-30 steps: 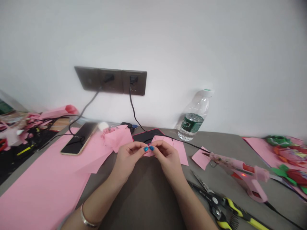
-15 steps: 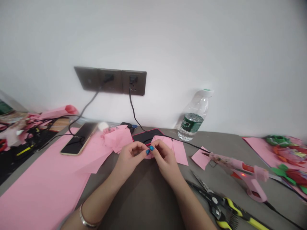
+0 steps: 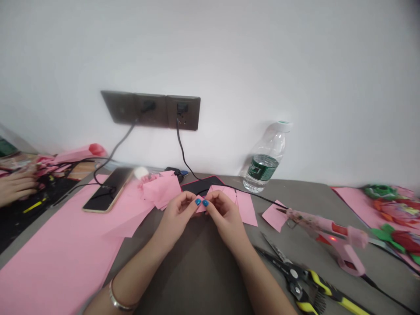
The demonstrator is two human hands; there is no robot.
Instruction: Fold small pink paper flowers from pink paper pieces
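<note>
The left hand (image 3: 175, 214) and right hand (image 3: 228, 214) are pinching a small pink paper (image 3: 200, 209); it is showing between their thumb tips, left of the pink glue gun (image 3: 328, 228).

1. Pink paper (image 3: 201, 209) is flanked by blue-painted thumbnails (image 3: 197, 201).
2. Left of the grip, pink sheets (image 3: 62, 249) are topped by a black-screened phone (image 3: 106, 192).
3. Right of it, black shears (image 3: 289, 269) are accented yellow, a pink glue gun (image 3: 323, 225) red.
4. Beyond, rightward, a clear bottle (image 3: 264, 166) is banded green.

Small pink paper (image 3: 201, 209), partly hidden, pinched between fingertips (image 3: 197, 201)
</note>
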